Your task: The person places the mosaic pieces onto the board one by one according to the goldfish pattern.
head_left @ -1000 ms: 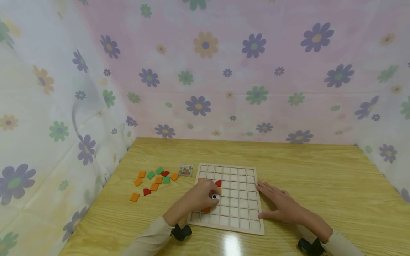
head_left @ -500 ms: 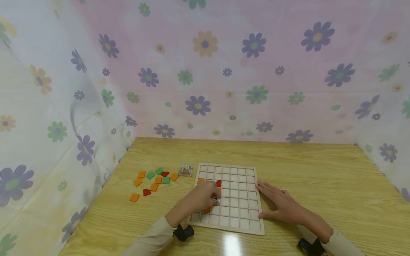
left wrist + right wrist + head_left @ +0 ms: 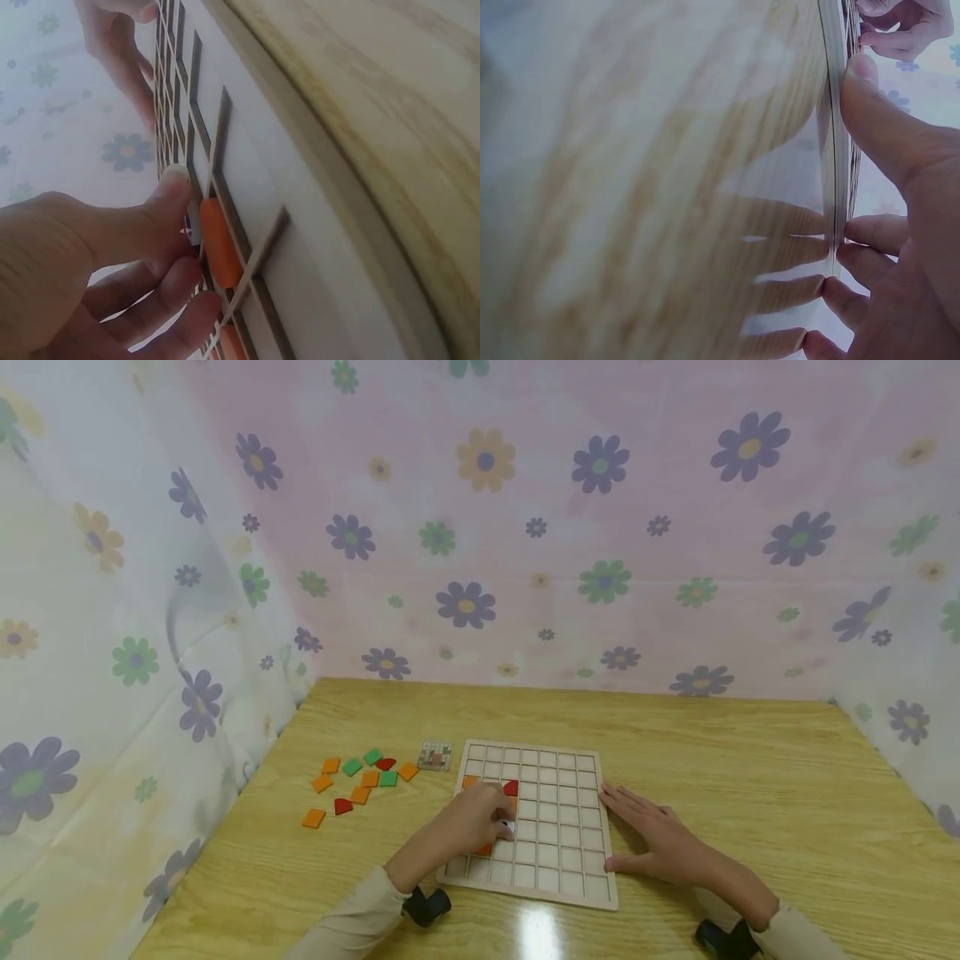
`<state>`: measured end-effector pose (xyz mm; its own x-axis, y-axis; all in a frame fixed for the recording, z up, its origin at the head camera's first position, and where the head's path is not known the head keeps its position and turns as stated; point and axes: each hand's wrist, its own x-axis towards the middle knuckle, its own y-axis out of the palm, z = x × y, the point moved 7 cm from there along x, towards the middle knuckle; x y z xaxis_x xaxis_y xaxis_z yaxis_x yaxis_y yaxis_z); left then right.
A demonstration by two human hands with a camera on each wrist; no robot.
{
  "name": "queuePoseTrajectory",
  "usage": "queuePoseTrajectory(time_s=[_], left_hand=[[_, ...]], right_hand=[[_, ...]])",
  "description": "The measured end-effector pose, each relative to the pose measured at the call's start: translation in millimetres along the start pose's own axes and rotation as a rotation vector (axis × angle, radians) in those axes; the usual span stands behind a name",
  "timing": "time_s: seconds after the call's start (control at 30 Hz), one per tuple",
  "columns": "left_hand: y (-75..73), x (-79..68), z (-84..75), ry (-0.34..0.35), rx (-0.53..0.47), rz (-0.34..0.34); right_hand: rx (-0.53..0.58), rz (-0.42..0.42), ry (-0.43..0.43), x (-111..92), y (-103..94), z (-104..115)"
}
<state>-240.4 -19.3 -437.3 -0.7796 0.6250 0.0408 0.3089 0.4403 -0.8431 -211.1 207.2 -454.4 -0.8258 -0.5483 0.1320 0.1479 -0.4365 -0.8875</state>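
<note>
A wooden grid board (image 3: 557, 832) lies on the table with orange and red tiles in some of its cells. Over its left part, my left hand (image 3: 474, 817) pinches a small white tile (image 3: 509, 827) with a dark spot, down at a cell; the fingers cover most of it. In the left wrist view, this tile sits between thumb and fingers beside an orange tile (image 3: 219, 244). A red tile (image 3: 511, 787) lies just beyond the hand. My right hand (image 3: 660, 839) rests with extended, spread fingers touching the board's right edge.
Left of the board, several loose orange, green and red tiles lie scattered, among them an orange tile (image 3: 313, 818) and a green tile (image 3: 387, 778). A small patterned card (image 3: 436, 756) lies by the board's upper left corner. Flowered cloth (image 3: 525, 527) stands behind the table.
My left hand has lowered the white tile towards the board and its fingers now cover more of it. The right hand stays at the board's edge.
</note>
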Motion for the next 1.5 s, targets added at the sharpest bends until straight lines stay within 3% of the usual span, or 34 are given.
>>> queuePoseTrajectory(time_s=[0.33,0.9,1.27,1.5], left_hand=[[-2.6,-1.1,-0.7,-0.001,-0.004,0.039],[-14.9,-5.6,-0.6,0.046,-0.006,0.004],[-44.2,-36.2,22.9,-0.047,0.023,-0.045],[-60.2,-61.1,38.2,-0.028,0.038,-0.127]], right_hand=[[-0.013,0.005,0.008,2.4,-2.4,-0.3],[0.012,0.026,0.02,6.5,-2.8,0.9],[-0.007,0.024,0.019,3.4,-2.0,0.7],[0.0,0.024,0.026,1.9,0.9,-1.3]])
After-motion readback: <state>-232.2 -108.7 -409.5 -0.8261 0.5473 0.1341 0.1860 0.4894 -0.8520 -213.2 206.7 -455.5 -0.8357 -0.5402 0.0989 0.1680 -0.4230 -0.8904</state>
